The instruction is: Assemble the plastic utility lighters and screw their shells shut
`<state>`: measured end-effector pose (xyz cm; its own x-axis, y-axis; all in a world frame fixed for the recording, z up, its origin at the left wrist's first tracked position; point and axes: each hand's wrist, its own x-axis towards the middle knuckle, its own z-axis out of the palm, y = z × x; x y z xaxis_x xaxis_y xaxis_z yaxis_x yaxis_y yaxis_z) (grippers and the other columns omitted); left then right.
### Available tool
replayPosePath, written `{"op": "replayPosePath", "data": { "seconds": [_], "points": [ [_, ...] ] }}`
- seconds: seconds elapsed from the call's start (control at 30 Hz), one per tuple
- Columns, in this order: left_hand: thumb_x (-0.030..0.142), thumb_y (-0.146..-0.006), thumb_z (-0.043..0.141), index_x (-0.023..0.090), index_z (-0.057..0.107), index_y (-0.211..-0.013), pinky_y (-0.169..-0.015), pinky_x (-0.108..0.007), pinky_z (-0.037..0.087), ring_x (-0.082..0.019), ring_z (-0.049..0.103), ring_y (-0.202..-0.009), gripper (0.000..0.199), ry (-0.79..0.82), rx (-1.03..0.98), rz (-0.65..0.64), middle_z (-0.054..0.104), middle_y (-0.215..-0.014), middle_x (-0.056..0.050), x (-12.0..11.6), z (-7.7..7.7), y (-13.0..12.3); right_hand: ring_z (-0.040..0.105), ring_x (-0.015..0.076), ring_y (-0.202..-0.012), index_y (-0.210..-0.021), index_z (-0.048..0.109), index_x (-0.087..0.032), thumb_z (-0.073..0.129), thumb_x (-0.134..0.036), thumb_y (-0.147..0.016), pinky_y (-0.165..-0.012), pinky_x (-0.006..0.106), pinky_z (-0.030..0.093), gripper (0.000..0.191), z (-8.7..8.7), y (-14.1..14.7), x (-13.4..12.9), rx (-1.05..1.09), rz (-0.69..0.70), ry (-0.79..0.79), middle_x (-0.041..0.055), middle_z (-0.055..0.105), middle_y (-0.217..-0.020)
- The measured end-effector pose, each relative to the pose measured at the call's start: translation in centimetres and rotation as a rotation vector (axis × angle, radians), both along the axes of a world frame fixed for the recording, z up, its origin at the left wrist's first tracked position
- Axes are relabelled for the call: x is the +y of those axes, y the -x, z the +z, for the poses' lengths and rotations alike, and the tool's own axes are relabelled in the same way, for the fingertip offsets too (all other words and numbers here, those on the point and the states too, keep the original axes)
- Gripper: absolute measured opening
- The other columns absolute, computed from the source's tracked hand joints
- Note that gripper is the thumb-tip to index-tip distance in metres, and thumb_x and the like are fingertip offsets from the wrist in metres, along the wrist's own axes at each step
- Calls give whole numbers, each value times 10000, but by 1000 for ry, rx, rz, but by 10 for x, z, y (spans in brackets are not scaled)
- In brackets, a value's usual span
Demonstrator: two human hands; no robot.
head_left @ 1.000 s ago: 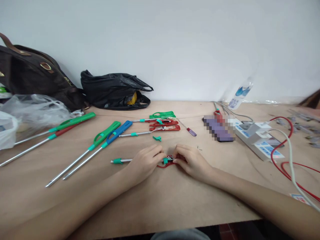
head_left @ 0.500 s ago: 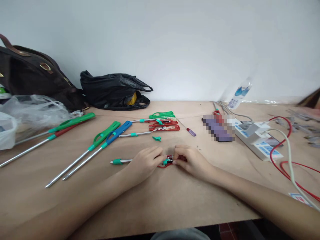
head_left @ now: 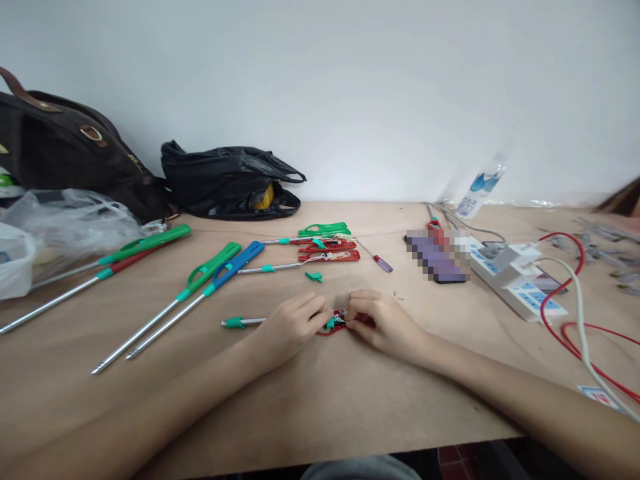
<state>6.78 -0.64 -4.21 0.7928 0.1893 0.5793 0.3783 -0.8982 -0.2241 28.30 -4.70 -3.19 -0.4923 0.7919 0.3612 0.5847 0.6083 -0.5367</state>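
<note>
A long-reach lighter with an opened red handle lies in front of me, its metal tube pointing left with a green collar on it. White wires and a green trigger show inside the handle. My left hand is closed over the handle's left part, where the tube meets it. At the right end, my right hand pinches the handle or its inner parts; the fingertips hide which. Beyond my hands are two opened red lighters, a loose green trigger and a purple-handled screwdriver.
Green and blue lighters lie at left. Behind them are a black plastic bag, a dark bag and clear plastic bags. At right are a phone, a white power strip, a bottle and red cables.
Almost nothing differs. Both hands stay at the red handle, with at most a slight shift of the right fingers.
</note>
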Motion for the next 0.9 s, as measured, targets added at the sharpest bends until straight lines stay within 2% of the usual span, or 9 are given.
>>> {"op": "replayPosePath", "data": {
  "seconds": [0.2, 0.5, 0.6, 0.73, 0.9],
  "points": [
    [183, -1039, 333, 138, 584, -750, -562, -256, 331, -133, 437, -638, 385, 16, -2, -1, 506, -711, -15, 1, 2, 0, 492, 128, -656, -703, 527, -165, 515, 10, -776, -613, 224, 364, 190, -3, 2, 0, 17, 9, -89, 6, 546, -705],
    [114, -1018, 314, 130, 628, -840, -566, -256, 395, -144, 506, -625, 360, -19, 24, -43, 574, -708, -27, -4, 6, 4, 490, 197, -708, -797, 618, -133, 453, -90, -907, -639, 318, 388, 203, -12, 5, -4, -319, 23, -460, 75, 610, -787],
    [112, -1006, 330, 131, 635, -932, -591, -248, 440, -147, 560, -674, 315, 154, -13, -72, 624, -770, -42, -5, 9, 9, 490, 192, -707, -796, 612, -137, 464, -103, -909, -649, 318, 391, 189, -13, 4, -3, -306, 21, -456, 68, 611, -793],
    [140, -963, 495, 152, 631, -969, -666, -234, 475, -144, 602, -750, 137, 426, -144, -100, 662, -840, -36, -5, 8, 12, 476, 173, -675, -757, 571, -161, 472, -122, -913, -615, 297, 368, 189, -9, 4, -2, -240, 15, -377, 39, 581, -736],
    [225, -933, 588, 150, 630, -1030, -655, -244, 473, -157, 603, -753, 130, 474, -158, -96, 654, -850, -46, -5, 4, 13, 472, 154, -657, -750, 532, -177, 493, -100, -882, -604, 264, 351, 157, -7, 4, -2, -153, -7, -306, 21, 551, -718]
  ]
}}
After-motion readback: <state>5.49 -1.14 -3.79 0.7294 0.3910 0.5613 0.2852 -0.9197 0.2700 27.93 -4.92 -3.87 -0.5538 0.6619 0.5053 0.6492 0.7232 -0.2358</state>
